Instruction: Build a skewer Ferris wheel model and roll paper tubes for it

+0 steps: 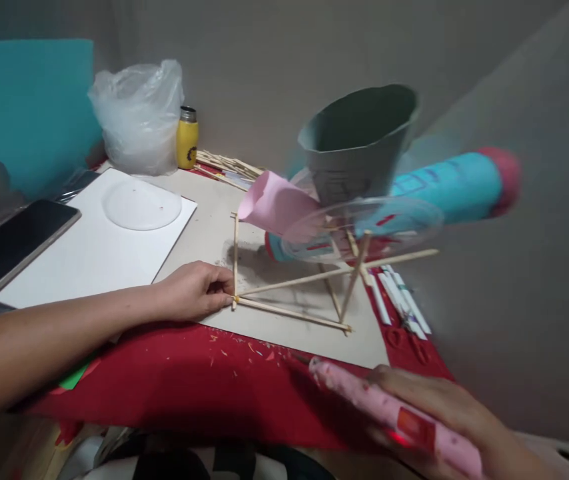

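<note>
Pinching, left hand: your left hand has thumb and fingertips together on the near-left corner of the stick frame.
Right hand: yours too, the right hand is clamped around a pink tool; blurred, with the underside fingers hard to make out.
Pink tool: tilted, nozzle end toward the frame but apart from it; red glow at its side, above the red cloth.
Stick frame: on the beige board in front of you, between your hands; sticks meet at the corners, one long stick sloping up to the right.
Upper parts: a clear disc sits over the right of the frame; above it a grey cone, wide mouth up. A pink paper tube lies to the left of the cone, and a blue tube with a red end sticks out to the right. Exact joints cannot be told.
Left side: phone and clear lid on a white sheet.
Back: plastic bag just beside a yellow bottle; loose sticks near it.
Right side: white rolls on the cloth.
</note>
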### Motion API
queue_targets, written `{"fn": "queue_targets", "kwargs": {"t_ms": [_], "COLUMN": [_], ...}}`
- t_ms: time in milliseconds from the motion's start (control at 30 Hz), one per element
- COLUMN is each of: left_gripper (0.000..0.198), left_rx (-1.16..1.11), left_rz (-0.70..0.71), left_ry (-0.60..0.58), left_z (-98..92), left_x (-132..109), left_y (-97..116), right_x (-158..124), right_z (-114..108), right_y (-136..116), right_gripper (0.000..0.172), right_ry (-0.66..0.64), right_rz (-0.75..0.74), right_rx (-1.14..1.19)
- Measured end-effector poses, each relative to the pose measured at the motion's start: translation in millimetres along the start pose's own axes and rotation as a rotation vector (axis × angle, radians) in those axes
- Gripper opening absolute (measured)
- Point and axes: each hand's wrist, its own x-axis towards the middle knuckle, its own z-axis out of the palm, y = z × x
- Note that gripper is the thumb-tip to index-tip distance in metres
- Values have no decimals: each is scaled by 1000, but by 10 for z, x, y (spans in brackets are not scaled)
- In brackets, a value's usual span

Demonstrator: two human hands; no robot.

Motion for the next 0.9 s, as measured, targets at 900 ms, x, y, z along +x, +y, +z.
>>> {"fn": "queue_targets", "kwargs": {"t_ms": [900], "left_gripper": [17], "left_rx": [5], "left_rz": [72], "left_ry": [3], "left_z": [36], "left_x": [1], "left_y": [-95], "right_x": [1216], "right_z": [631], "right_y": [-469], "right_gripper": [52], "right_ry": [350], "right_rz": [307], "right_rx": [938]}}
